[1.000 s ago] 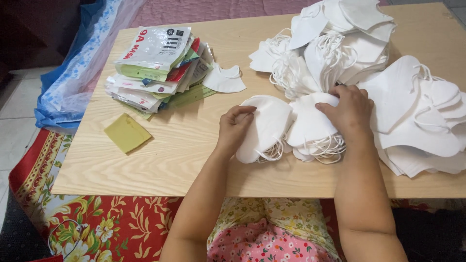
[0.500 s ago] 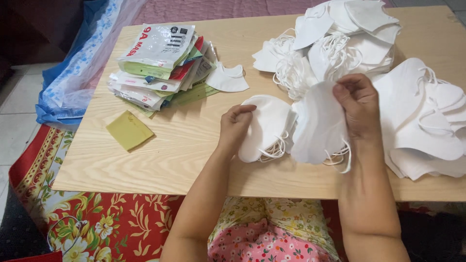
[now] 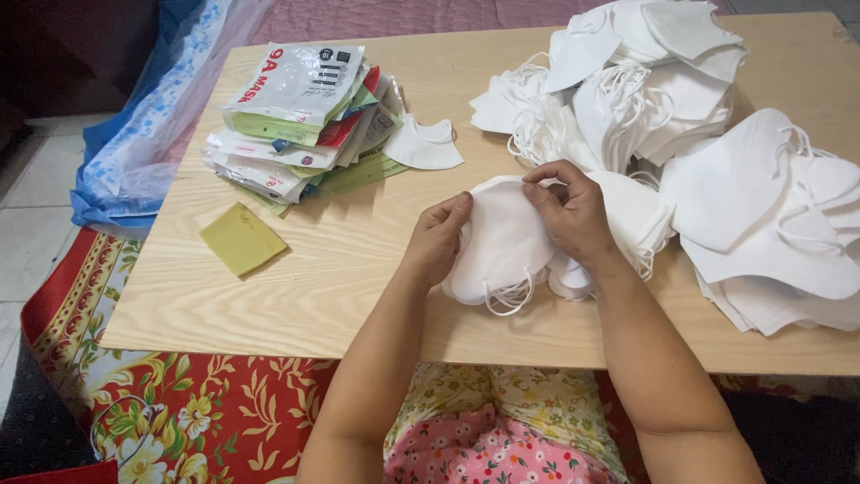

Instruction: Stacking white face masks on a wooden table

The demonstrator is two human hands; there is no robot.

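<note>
Wooden table (image 3: 358, 269), masks heaped at two o'clock.
Left hand (image 3: 439, 237) and right hand (image 3: 569, 211), forearms angled inward, both pinch one white mask (image 3: 502, 242).

Low wooden table on a patterned floor covering, soft even light.

A pale wood-grain table (image 3: 296, 296) fills the middle of the view, its near edge running across at 6 o'clock. Under it at 7 o'clock spreads a red floral mat (image 3: 179, 412). At 9 o'clock we see light floor tiles (image 3: 31, 215), and at 10 o'clock a crumpled blue plastic sheet (image 3: 134, 152). A mauve fabric surface (image 3: 403, 16) lies at 12 o'clock.
</note>
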